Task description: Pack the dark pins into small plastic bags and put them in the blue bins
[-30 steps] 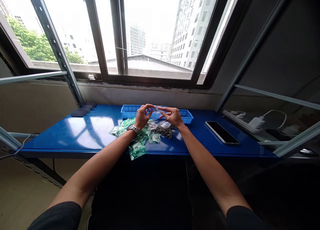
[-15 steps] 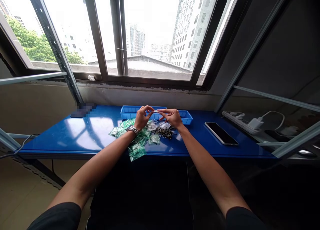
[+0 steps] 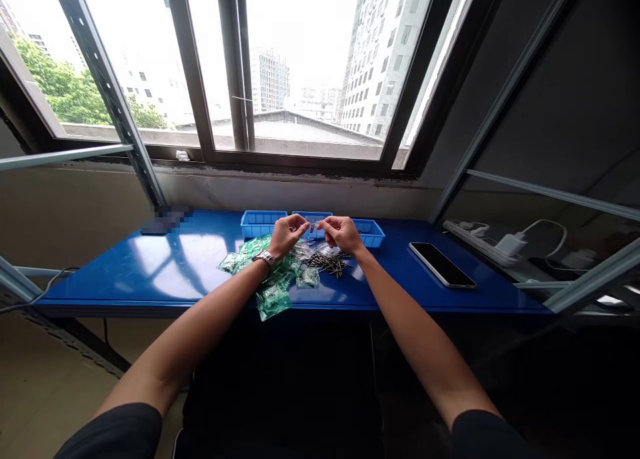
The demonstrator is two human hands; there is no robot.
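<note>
Between my hands, above the blue bins, a small clear plastic bag (image 3: pixel 313 226) with something small and dark inside is stretched. My left hand (image 3: pixel 289 236), with a metal watch on its wrist, pinches the bag's left side. My right hand (image 3: pixel 342 233) pinches its right side, fingers curled. Below them lie green plastic packets (image 3: pixel 274 300), more clear bags and a pile of dark and brass-coloured thin pieces (image 3: pixel 331 264). Three blue bins (image 3: pixel 264 227) stand in a row behind, partly hidden by my hands.
A phone (image 3: pixel 442 265) lies on the blue table (image 3: pixel 165 266) at the right. Farther right, a white power strip with a plug (image 3: pixel 511 246) sits by the metal frame. A blurred dark object lies at the back left. A window is behind.
My fingertips have moved slightly apart, and the clear bag between them now shows more, with a dark item visible in it. My right fingers have curled in.
</note>
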